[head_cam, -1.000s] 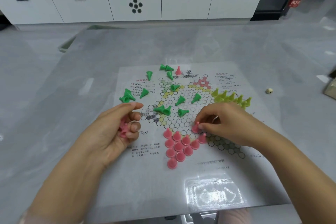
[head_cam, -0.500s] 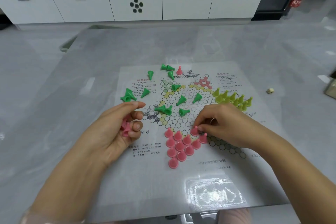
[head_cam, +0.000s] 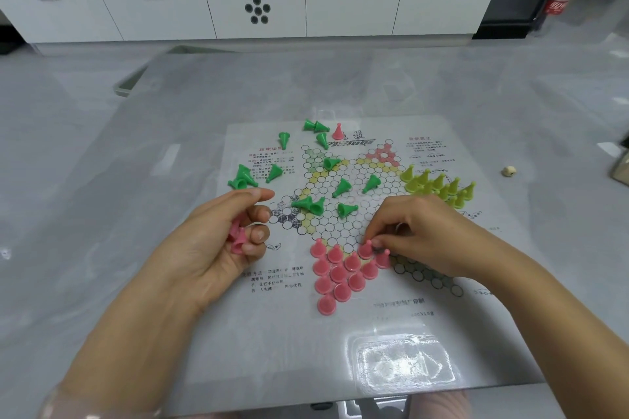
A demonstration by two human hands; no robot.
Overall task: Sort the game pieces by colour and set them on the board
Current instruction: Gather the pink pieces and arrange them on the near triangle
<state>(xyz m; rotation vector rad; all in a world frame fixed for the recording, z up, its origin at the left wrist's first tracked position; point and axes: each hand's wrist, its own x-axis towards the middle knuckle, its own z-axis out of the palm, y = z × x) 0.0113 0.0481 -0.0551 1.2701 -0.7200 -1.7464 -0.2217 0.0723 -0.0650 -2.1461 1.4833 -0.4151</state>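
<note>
My right hand (head_cam: 422, 235) has lowered its pink piece (head_cam: 366, 248) into the pink triangle (head_cam: 340, 274) on the board (head_cam: 374, 316); fingers still pinch it. Left hand (head_cam: 218, 238) grips spare pinks (head_cam: 237, 237). Greens (head_cam: 342, 187) remain unsorted.

A white printed paper game board (head_cam: 343, 326) with a star of small circles lies flat at the glass table's near edge. Pink plastic cone pieces (head_cam: 340, 274) stand upright in a tight triangle on the star's near point, one at the top right pinched between fingertips. More pink cones (head_cam: 237, 238) sit in a curled palm by the board's left edge. Green cones (head_cam: 341, 188) lie toppled across centre and far-left corner. Yellow-green cones (head_cam: 439, 186) stand clustered toward the right edge. A lone pink cone (head_cam: 337, 132) stands at the far edge.
</note>
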